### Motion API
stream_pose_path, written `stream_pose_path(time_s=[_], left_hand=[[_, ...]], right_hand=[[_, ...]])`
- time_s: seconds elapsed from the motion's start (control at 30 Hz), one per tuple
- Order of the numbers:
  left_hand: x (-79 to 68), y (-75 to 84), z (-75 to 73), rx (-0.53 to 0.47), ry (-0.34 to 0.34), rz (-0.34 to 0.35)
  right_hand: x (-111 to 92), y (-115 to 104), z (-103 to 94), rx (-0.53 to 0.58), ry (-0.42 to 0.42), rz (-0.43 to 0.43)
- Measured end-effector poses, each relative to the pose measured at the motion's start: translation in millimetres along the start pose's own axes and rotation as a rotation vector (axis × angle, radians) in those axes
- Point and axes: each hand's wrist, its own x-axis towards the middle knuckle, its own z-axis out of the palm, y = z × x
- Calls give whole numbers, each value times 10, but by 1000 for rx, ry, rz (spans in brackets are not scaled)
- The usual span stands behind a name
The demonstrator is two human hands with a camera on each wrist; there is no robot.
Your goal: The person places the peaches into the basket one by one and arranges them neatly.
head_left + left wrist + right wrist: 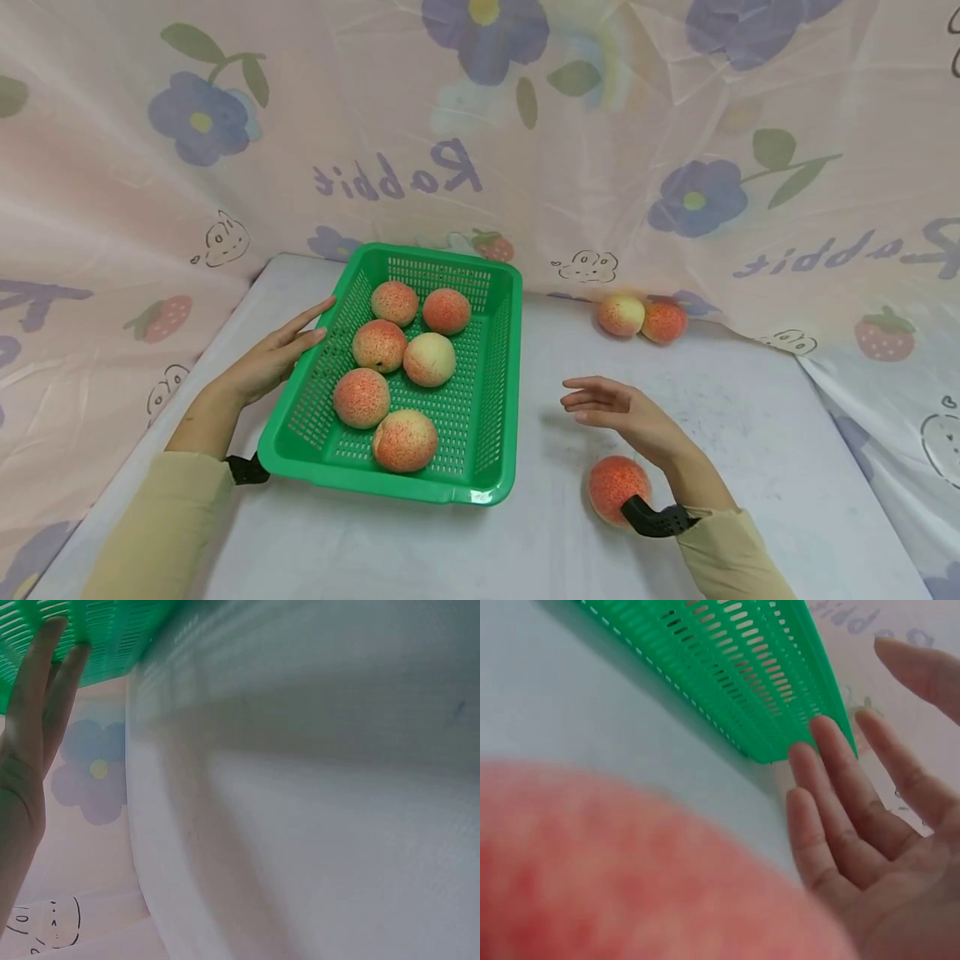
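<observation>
A green plastic basket (491, 400) with slotted walls holds several red-and-yellow peaches (405, 440). My left hand (262, 367) is at the basket's left rim; in the left wrist view its straight fingers (64, 697) lie against the outer slotted wall. To the right of the basket, my right hand (626, 412) is held over the table with relaxed, spread fingers and nothing in its grasp. A red peach (611, 483) sits on the table just below that hand, partly covered by the black wrist strap. It looms large and blurred in the right wrist view.
At the back right, a yellowish peach (621, 317) and a redder peach (665, 321) sit side by side against the printed cloth backdrop (570, 192). Cloth also borders the white table (720, 433) on the left and right.
</observation>
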Motion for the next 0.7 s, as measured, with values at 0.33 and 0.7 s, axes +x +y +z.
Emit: stream_pose_path(time_s=[0.33, 0.7], left_hand=[[4, -17, -10, -9, 5, 0], [5, -13, -1, -4, 5, -1]], right_hand=[[-139, 196, -64, 3, -27, 25], [-300, 387, -108, 21, -108, 44]])
